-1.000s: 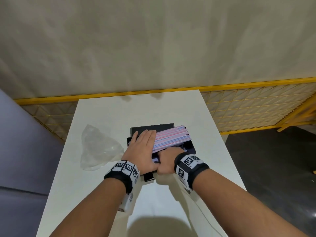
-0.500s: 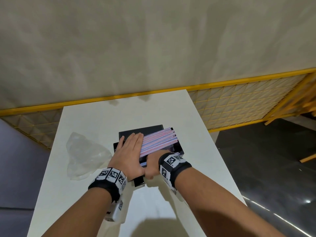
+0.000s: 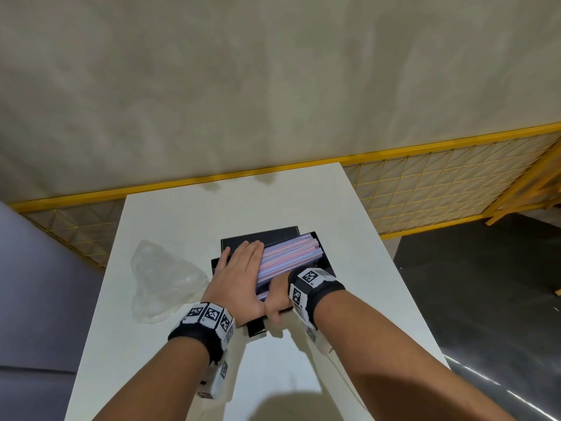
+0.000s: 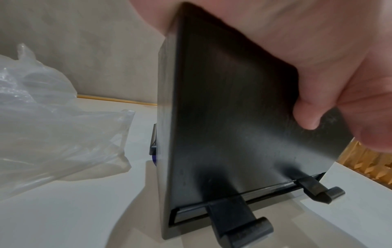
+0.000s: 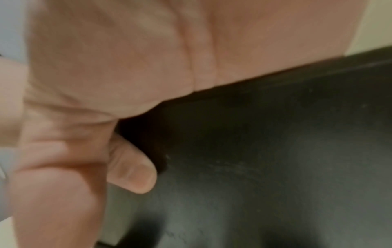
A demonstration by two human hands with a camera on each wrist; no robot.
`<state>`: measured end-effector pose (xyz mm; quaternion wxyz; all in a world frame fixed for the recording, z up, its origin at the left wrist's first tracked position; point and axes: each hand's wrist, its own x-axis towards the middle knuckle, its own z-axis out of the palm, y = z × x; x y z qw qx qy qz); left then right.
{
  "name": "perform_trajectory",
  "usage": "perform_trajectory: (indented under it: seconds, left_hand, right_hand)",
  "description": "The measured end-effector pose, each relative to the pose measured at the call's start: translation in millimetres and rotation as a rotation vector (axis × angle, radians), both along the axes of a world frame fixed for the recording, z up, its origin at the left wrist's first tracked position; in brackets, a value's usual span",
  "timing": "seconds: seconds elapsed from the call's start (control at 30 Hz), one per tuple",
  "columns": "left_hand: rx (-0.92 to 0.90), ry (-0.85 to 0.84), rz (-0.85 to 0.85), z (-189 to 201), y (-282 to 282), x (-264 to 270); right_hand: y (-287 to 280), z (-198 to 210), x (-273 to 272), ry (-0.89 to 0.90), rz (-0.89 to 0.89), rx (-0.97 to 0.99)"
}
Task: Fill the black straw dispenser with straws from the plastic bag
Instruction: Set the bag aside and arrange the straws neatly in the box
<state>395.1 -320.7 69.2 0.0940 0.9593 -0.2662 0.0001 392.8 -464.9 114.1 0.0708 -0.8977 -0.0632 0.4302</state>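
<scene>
Head view is showing your left hand (image 3: 239,278) lying flat, fingers straight, pressing the straws (image 3: 288,258) into the black straw dispenser (image 3: 326,262) on the table (image 3: 273,202); your right hand (image 3: 277,299) is curling over its near edge. Keep pressing evenly, beside the plastic bag (image 3: 161,281).

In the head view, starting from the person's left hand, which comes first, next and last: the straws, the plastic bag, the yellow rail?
1. Straws: under the left hand, its fingers lying flat on them in the black dispenser.
2. Plastic bag: on the table, left of the hand.
3. Yellow rail: beyond the table's far edge.
</scene>
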Motion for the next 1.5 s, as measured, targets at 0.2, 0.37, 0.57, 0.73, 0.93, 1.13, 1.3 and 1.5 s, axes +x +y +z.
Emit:
perform_trajectory:
  seconds: [0.2, 0.37, 0.57, 0.73, 0.93, 1.13, 1.3, 1.5]
  left_hand:
    - [0.024, 0.044, -0.023, 5, 1, 0]
    - [0.022, 0.055, -0.021, 7, 1, -1]
    - [0.015, 0.067, -0.025, 9, 1, 0]
    - [0.041, 0.087, -0.029, 13, 1, 0]
    - [0.075, 0.107, -0.051, 22, 5, -4]
    - [0.097, 0.149, -0.043, 28, 26, -5]
    - [0.028, 0.157, 0.034, 31, 55, -5]
    - [-0.261, 0.221, 0.220, 36, 88, -30]
  right_hand:
    - [0, -4, 5, 0.038, 0.006, 0.001]
    - [-2, -10, 5, 0.015, -0.024, 0.019]
    - [-3, -9, 6, 0.015, -0.016, 0.013]
    - [-1, -10, 3, -0.041, 0.014, 0.035]
    - [-14, -14, -19, -0.400, 0.139, 0.169]
    - [-21, -18, -30, -0.620, 0.258, 0.202]
    - [-29, -18, -35, -0.653, 0.250, 0.196]
    - [-36, -17, -45, -0.928, 0.252, 0.340]
